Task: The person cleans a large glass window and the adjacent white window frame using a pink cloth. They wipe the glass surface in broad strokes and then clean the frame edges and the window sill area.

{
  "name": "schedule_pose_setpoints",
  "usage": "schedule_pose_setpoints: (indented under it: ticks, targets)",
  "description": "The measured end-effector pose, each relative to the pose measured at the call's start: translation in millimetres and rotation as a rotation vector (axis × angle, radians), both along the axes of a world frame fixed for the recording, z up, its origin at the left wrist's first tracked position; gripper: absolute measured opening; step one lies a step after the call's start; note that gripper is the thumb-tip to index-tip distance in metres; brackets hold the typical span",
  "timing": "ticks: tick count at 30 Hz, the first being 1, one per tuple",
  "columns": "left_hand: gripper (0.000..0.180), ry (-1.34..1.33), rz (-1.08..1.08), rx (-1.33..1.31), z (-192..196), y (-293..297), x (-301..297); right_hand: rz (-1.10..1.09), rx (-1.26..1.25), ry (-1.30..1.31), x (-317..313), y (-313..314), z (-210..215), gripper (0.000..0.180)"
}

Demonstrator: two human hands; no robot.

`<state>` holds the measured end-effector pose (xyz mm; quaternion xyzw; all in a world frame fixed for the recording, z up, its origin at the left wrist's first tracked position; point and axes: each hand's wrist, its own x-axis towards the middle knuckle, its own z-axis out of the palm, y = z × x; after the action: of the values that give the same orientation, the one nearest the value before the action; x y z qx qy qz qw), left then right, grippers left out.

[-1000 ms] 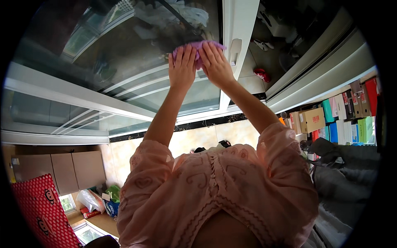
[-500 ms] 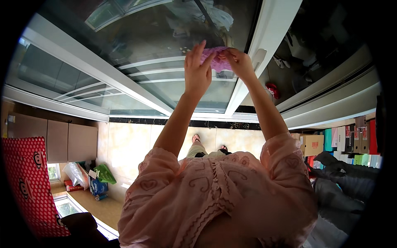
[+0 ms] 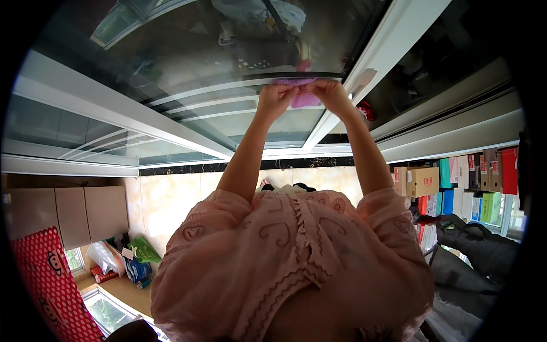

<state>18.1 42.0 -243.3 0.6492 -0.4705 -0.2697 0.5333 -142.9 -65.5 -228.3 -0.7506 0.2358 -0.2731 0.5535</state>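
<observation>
- The purple cloth [image 3: 306, 101] looks soft and fluffy, with a matt, rough nap.
- The door pane [image 3: 233, 60] is smooth, glossy glass, full of reflections.
- The white door frame [image 3: 393, 48] is smooth with a slight sheen; whether metal or plastic cannot be told.
- The person's pink blouse [image 3: 285, 245] is thin, matt, crinkled fabric with raised stitching.
- The brown box [image 3: 423, 181] looks like matt cardboard.

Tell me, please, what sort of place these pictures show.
It looks like part of a home, perhaps an entrance or an enclosed balcony. A white-framed glass door, stacked boxes at the right and a grey-brown cabinet at the left suggest this.
</observation>
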Motion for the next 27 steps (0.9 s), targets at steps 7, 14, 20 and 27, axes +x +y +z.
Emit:
schedule_pose_setpoints:
  ticks: [7,14,20,27]
  targets:
    - [0.019,-0.097,-0.059,0.148,-79.3,14.2,26.1,-0.065,-0.017,0.037,28.4,16.9,-107.9,0.011]
    - [0.013,-0.203,-0.06,0.067,-52.7,18.9,38.9,-0.198,-0.324,0.233,45.1,37.2,-52.7,0.009]
    - [0.009,-0.166,0.044,-0.17,83.3,43.8,55.2,-0.21,-0.29,-0.037,63.6,54.2,73.6,0.014]
    - [0.011,-0.075,0.062,-0.294,102.9,49.5,59.8,-0.054,-0.111,-0.238,68.9,53.0,91.7,0.016]
